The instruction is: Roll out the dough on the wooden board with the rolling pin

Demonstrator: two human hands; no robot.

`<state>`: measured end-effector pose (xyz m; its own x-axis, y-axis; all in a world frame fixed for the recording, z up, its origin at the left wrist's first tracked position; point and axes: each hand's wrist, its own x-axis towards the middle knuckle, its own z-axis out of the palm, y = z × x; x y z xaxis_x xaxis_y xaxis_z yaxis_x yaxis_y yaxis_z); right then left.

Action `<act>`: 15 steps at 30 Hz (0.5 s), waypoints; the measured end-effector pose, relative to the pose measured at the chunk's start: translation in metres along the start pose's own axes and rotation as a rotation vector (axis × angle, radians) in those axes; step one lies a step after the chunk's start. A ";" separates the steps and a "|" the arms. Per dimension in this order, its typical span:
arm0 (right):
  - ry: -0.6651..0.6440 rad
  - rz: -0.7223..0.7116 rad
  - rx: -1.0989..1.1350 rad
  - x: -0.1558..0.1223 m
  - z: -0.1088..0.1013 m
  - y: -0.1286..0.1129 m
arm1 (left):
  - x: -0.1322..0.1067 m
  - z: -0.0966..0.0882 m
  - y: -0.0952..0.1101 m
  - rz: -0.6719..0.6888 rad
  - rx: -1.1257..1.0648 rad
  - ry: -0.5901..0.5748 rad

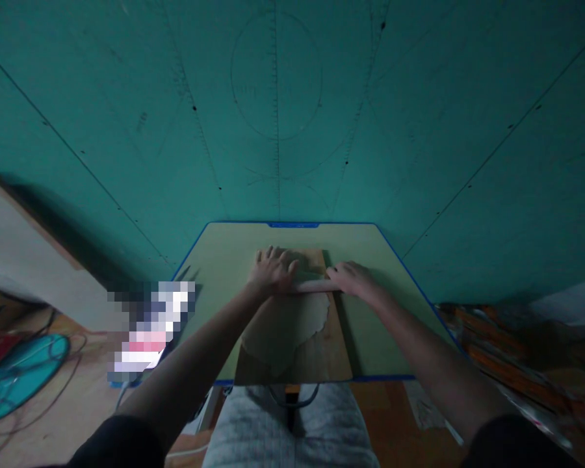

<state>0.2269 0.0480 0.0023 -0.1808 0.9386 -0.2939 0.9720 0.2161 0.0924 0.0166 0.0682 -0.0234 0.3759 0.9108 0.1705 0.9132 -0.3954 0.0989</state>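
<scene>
A pale wooden rolling pin [314, 286] lies crosswise over a thin sheet of dough [290, 325]. Beneath the dough is a wooden board [334, 354], reaching to the near edge of the table. My left hand [273, 270] rests flat over the pin's left end with its fingers stretched forward and apart; that end is hidden under the palm. Around the right end of the pin, just past the board's right side, my right hand [350, 278] is closed with its fingers curled. The dough has an uneven edge and spreads toward me from the pin.
The small table [385, 338] has a blue rim and stands against a green wall [292, 117]. A blurred-out screen or device [151, 328] is at its left edge. Cables and a teal round object [29, 377] lie on the floor at left; wooden pieces [511, 357] are at right.
</scene>
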 end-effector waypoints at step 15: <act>0.407 0.155 0.175 -0.110 0.061 -0.030 | -0.101 -0.016 0.027 0.115 0.038 0.155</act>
<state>0.2265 -0.0787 -0.0261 -0.0416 0.9929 0.1114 0.9966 0.0491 -0.0660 0.0004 -0.0364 -0.0228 0.4518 0.8298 0.3277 0.8722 -0.4880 0.0333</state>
